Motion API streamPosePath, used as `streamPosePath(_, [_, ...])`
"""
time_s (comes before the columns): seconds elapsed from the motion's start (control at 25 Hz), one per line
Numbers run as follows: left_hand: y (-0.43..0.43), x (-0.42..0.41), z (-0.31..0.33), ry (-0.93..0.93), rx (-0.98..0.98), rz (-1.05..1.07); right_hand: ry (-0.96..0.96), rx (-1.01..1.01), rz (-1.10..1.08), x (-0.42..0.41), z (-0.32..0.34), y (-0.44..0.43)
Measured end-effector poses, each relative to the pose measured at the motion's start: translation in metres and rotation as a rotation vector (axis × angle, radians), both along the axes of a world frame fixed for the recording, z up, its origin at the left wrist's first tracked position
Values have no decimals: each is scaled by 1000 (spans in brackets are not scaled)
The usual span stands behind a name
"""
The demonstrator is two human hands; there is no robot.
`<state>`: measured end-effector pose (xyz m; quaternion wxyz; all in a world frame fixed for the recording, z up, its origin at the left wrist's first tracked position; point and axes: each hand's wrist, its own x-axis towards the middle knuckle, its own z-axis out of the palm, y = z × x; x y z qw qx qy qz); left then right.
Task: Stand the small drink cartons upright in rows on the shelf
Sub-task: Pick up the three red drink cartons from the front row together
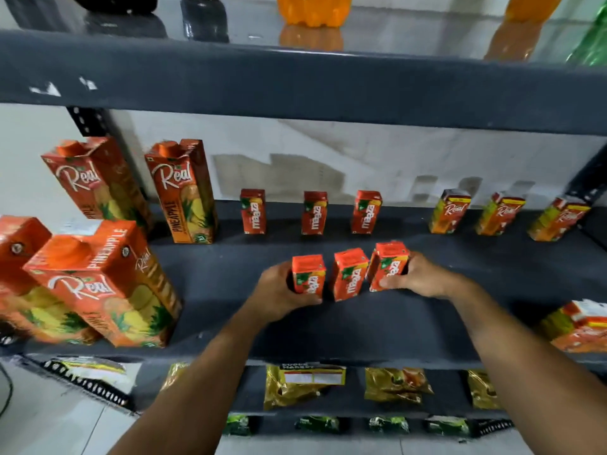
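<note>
Three small red Maaza cartons stand upright in a front row on the dark shelf (361,323). My left hand (279,290) grips the left carton (308,274). My right hand (417,274) grips the right carton (389,264), which tilts a little. The middle carton (349,274) stands between them, untouched. Behind, a back row of three more Maaza cartons (314,212) stands upright, spaced apart. Farther right, three small Real cartons (450,211) stand along the back.
Tall Real pineapple cartons (184,192) fill the shelf's left side, two at the front edge (98,284). More small Real cartons (581,330) lie at the front right. Bottles stand on the shelf above; yellow packets (302,385) lie on the shelf below.
</note>
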<state>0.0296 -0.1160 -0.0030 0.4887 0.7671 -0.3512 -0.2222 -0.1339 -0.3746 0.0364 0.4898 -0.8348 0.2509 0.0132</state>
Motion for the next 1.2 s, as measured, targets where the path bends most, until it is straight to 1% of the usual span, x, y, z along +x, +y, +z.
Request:
streamPosePath(0.08, [-11, -5, 0, 24, -18, -42, 13, 24, 38, 11, 0, 11])
streamPosePath(0.16, [-20, -9, 0, 99, -44, -74, 13, 29, 63, 17, -4, 22])
streamPosePath(0.24, [-23, -11, -1, 183, -56, -79, -10, 35, 33, 18, -11, 33])
streamPosePath(0.32, [-18, -13, -2, 212, -55, -62, -43, 6, -22, 12, -18, 47])
streamPosePath(0.44, [-3, -18, -3, 201, -43, -86, -126, -40, -101, -5, -34, 72])
streamPosePath(0.6, [22, -21, -4, 199, -3, -157, -183, -71, -98, -20, -40, 107])
streamPosePath(0.76, [44, -26, -8, 202, 39, -127, -212, -104, -78, -25, -43, 132])
streamPosePath(0.88, [51, -29, -7, 165, 77, -80, -179, -113, -79, -25, -41, 135])
streamPosePath(1.08, [55, -36, -5, 96, 151, -67, -100, -89, -11, -26, -37, 131])
streamPosePath(1.2, [56, -40, -4, 93, 142, -5, -92, -76, -18, -26, -36, 131])
